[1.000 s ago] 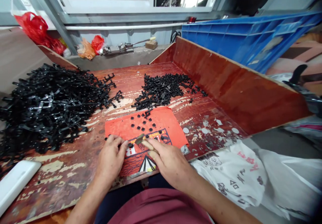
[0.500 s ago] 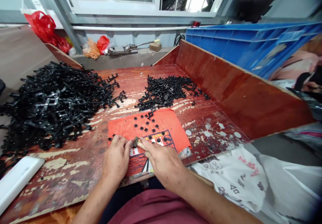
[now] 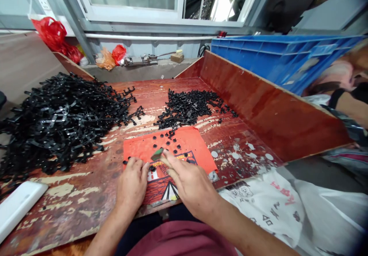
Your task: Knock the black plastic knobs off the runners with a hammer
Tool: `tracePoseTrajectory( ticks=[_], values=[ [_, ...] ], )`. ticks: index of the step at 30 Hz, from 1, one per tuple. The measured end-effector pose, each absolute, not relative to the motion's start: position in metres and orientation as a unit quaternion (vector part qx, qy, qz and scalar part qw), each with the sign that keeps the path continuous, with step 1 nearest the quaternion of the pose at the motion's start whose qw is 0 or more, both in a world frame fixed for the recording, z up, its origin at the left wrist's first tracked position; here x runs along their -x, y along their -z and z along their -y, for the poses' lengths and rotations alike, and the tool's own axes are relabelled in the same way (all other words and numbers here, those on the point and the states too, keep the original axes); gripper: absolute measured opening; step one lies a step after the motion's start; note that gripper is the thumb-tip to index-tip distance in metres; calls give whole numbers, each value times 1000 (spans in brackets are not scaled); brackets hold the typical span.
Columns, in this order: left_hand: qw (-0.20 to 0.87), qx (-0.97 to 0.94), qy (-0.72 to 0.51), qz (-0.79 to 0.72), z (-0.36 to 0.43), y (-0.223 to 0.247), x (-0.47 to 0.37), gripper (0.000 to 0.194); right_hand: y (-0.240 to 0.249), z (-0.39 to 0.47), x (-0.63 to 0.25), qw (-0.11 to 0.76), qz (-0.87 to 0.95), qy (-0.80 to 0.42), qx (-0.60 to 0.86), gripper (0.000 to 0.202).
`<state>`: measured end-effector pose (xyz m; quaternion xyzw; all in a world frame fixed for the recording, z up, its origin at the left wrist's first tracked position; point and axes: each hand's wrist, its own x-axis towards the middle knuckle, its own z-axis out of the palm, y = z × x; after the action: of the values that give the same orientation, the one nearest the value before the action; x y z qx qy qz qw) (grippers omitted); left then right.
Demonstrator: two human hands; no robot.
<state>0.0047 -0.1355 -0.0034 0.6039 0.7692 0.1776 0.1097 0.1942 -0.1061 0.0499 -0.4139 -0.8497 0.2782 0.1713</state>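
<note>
An orange printed sheet [image 3: 198, 141] lies at the front of the red table, with several small round black pieces [image 3: 167, 143] spread on it. At the sheet's left part rests my left hand [image 3: 132, 179], fingers curled together, close to a black piece [image 3: 152, 168] by its thumb; what the fingers hold is hidden. My right hand [image 3: 189, 183] grips a small tool with a greenish head [image 3: 157, 154], raised a little above the sheet.
A large heap of black linked parts [image 3: 63, 121] fills the table's left. A smaller black pile [image 3: 189, 106] lies behind the sheet. Red boards [image 3: 258, 102] edge the right side, beside a blue crate [image 3: 253, 52]. A white object [image 3: 21, 206] lies front left.
My right hand has lifted the tool's head up and away from beside my left thumb, showing the black piece there. My left hand stays almost in place. The view has shifted slightly.
</note>
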Motion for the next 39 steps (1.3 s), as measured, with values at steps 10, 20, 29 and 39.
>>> tracePoseTrajectory(
  ticks=[10,20,29,39],
  values=[
    [84,-613,-168,-767,137,5,-5,33,-53,103,-193,160,847,-284,420,52],
    [82,-623,-186,-755,139,6,-3,33,-65,98,-196,204,840,-308,397,50],
    [96,-590,-217,-772,141,4,-9,24,-69,98,-198,190,843,-310,398,47],
    [121,-565,-192,-793,140,1,-11,19,-50,110,-195,87,865,-245,429,48]
  ],
)
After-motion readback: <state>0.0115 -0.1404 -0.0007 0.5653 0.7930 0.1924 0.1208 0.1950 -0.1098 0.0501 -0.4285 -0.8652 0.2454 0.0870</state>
